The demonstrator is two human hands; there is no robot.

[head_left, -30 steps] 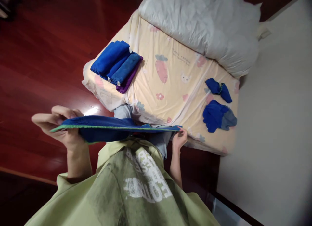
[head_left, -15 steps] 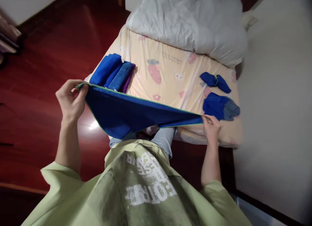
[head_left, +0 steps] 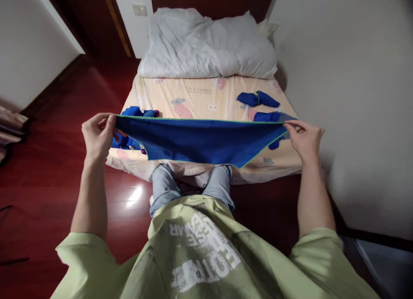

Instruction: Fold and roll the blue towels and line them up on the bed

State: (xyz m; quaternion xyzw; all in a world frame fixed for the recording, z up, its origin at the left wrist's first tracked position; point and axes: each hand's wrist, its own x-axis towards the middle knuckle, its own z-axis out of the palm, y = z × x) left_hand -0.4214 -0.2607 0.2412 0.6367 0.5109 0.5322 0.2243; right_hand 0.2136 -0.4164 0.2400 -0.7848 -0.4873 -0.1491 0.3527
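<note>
A blue towel [head_left: 193,137] with green edging is stretched taut in the air between my hands, above the front of the bed. My left hand [head_left: 100,133] pinches its left upper corner, and my right hand [head_left: 303,137] pinches the right upper corner. The lower part of the towel hangs down in front of my legs. Behind its left end lie folded blue towels [head_left: 130,111], partly hidden by it. On the right of the bed lie a bunched blue cloth [head_left: 258,99] and a crumpled blue and grey cloth [head_left: 266,116], partly covered by the stretched towel.
The bed has a cream patterned sheet [head_left: 222,90], with a white quilt [head_left: 209,47] heaped at its head. A white wall [head_left: 361,118] stands close on the right. Dark red wooden floor [head_left: 48,195] extends to the left.
My right hand has moved right and up, pulling the towel's upper edge level and tight. The lower edge hangs more evenly. The view has tilted up, showing more of the headboard end.
</note>
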